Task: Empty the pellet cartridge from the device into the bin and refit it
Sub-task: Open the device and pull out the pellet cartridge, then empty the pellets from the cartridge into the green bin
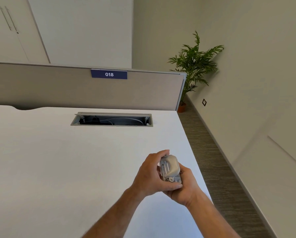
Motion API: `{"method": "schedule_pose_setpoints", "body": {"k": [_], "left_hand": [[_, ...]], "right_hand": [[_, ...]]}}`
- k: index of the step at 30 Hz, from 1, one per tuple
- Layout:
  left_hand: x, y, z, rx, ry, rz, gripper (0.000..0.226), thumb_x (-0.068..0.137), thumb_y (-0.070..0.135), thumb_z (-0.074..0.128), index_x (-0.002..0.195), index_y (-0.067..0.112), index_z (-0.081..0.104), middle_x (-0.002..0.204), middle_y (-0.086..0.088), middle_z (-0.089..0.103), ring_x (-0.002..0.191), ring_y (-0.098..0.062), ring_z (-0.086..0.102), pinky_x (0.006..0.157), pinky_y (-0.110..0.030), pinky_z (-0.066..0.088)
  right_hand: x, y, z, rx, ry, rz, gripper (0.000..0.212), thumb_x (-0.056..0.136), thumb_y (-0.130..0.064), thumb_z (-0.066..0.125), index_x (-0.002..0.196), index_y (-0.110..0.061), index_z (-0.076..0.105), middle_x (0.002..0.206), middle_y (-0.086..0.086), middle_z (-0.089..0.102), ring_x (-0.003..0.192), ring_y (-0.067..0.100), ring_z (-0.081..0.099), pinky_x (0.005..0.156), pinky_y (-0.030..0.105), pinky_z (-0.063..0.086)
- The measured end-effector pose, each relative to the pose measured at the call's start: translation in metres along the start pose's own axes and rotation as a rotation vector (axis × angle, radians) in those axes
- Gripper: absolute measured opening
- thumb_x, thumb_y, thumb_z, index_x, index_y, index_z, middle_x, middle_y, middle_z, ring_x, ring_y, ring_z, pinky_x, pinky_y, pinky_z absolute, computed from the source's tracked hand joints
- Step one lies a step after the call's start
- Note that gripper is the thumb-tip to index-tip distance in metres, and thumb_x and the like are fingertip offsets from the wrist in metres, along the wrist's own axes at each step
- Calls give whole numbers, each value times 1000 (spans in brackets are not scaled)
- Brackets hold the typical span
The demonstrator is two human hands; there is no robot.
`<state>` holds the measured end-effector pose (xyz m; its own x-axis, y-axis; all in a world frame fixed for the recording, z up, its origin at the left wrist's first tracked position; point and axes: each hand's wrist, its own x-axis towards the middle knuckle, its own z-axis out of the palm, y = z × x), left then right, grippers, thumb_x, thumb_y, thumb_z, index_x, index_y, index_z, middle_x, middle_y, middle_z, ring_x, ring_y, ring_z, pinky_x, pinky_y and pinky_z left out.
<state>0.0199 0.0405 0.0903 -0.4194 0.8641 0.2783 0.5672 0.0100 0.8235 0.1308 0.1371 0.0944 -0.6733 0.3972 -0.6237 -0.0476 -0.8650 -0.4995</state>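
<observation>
A small grey plastic device (170, 167) with a rounded top and metal parts at its lower end is held upright in both hands over the right part of the white desk (58, 160). My left hand (152, 174) wraps its left side, fingers curled over the top and thumb across the bottom. From below and to the right, my right hand (185, 184) grips it. Whether the pellet cartridge sits inside or apart from the device is hidden by my fingers. No bin is in view.
An open cable tray (112, 119) is cut into the desk near its far edge. Behind it stands a grey partition with a blue "018" label (109, 74). The desk's right edge runs close to my hands, with carpet floor and a potted plant (193, 66) beyond.
</observation>
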Motion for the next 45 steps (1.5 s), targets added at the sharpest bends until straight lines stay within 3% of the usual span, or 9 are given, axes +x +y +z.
{"method": "schedule_pose_setpoints", "body": {"k": [4, 8, 14, 23, 29, 34, 38, 41, 45], "left_hand": [[0, -2, -2, -12, -14, 5, 103, 54, 60, 90, 141, 36, 42, 137, 16, 54, 120, 6, 47, 88, 0, 43], [-3, -9, -7, -21, 7, -3, 102, 56, 55, 93, 143, 33, 42, 139, 16, 52, 123, 4, 48, 93, 1, 39], [-11, -34, -13, 15, -35, -72, 107, 62, 59, 87, 148, 32, 31, 143, 18, 43, 127, -1, 46, 92, 5, 35], [-43, -95, 12, 126, -223, -223, 123, 58, 69, 81, 156, 30, 17, 153, 15, 32, 139, 0, 32, 110, -16, 31], [-56, -110, 20, 115, -295, -253, 125, 60, 69, 81, 157, 25, 16, 158, 11, 27, 149, -13, 23, 121, -39, 31], [-56, -113, 22, 104, -319, -253, 125, 63, 62, 86, 158, 22, 15, 156, 7, 28, 150, -19, 24, 121, -42, 31], [-57, -113, 23, 81, -339, -269, 132, 56, 77, 78, 158, 23, 14, 157, 5, 26, 150, -20, 23, 121, -44, 33], [-57, -115, 23, 75, -337, -271, 137, 51, 87, 71, 158, 23, 14, 155, 6, 27, 148, -18, 26, 121, -40, 33], [-56, -118, 24, 79, -338, -282, 144, 45, 88, 74, 159, 26, 9, 157, 8, 24, 151, -15, 14, 120, -27, 18]], "right_hand": [[3, 3, -5, 14, 12, 5, 53, 97, -48, 55, 99, -2, 81, 99, 18, 79, 78, 31, 77, 59, 38, 63], [5, 5, -16, 60, 34, 26, 56, 99, -50, 49, 118, -2, 71, 92, 20, 74, 72, 31, 73, 59, 37, 62], [6, 9, -45, 144, 41, 40, 55, 101, -50, 46, 122, -3, 67, 99, 24, 77, 71, 36, 74, 59, 42, 64], [-1, 10, -82, 133, 104, 14, 54, 103, -49, 44, 126, -6, 66, 110, 22, 78, 77, 36, 77, 60, 41, 64], [-8, 14, -94, 137, 141, -5, 53, 102, -48, 46, 124, -5, 68, 113, 22, 78, 80, 36, 77, 61, 41, 64], [-12, 15, -97, 151, 157, -12, 54, 102, -48, 46, 124, -5, 69, 115, 22, 77, 80, 35, 77, 63, 40, 65], [-12, 17, -96, 154, 156, -16, 55, 102, -49, 45, 125, -5, 68, 112, 22, 78, 79, 35, 78, 62, 40, 65], [-13, 19, -96, 157, 154, -16, 55, 103, -49, 45, 125, -4, 68, 109, 22, 79, 76, 34, 78, 59, 40, 64], [-14, 20, -95, 162, 152, -22, 55, 103, -48, 45, 125, -4, 68, 109, 22, 79, 76, 35, 78, 60, 40, 65]]}}
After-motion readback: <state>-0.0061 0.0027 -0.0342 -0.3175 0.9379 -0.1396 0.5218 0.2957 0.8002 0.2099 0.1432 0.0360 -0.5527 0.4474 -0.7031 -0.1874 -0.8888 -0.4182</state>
